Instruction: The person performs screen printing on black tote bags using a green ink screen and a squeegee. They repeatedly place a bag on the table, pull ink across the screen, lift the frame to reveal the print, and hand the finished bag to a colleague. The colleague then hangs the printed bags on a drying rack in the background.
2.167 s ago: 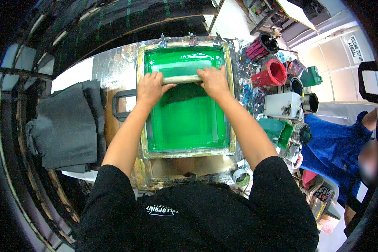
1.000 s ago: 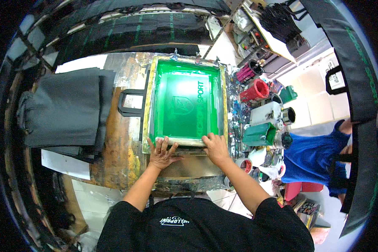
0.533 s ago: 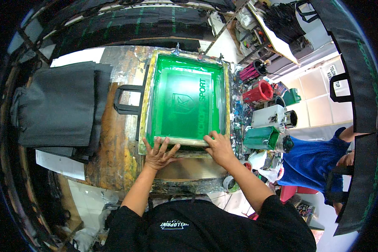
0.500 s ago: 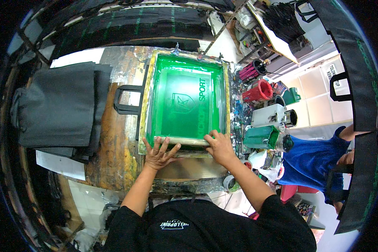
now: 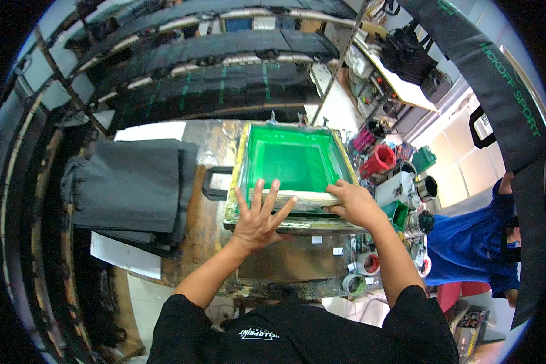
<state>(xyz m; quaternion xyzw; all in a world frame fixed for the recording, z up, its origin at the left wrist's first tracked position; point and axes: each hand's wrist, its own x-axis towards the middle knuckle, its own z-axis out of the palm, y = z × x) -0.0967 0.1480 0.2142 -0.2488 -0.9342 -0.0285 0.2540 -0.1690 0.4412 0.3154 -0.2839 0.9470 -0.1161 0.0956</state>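
Observation:
On the worktable (image 5: pixel 194 242) sits a screen-printing frame (image 5: pixel 239 155) with a yellowed, ink-stained rim and a mesh covered in green ink (image 5: pixel 291 158). A pale wooden squeegee (image 5: pixel 303 199) lies across its near end. My left hand (image 5: pixel 258 221) rests on the squeegee's left part, fingers spread. At its right end my right hand (image 5: pixel 355 206) is closed round the wood, fingertips on top. A black bag handle (image 5: pixel 217 183) sticks out from beneath the frame's left side. The rest of that bag is hidden.
A stack of black fabric bags (image 5: pixel 127 185) lies on the left. Along the right edge stand a red ink pot (image 5: pixel 379 159), a white container (image 5: pixel 397 188) and a green-stained container (image 5: pixel 397 215). A person in a blue shirt (image 5: pixel 467 249) is at far right; racks (image 5: pixel 218 85) stand behind.
My view has tipped up, showing more racks. The squeegee remains at the near end under both hands. My left fingers look more stretched, and the dark design in the mesh no longer shows clearly.

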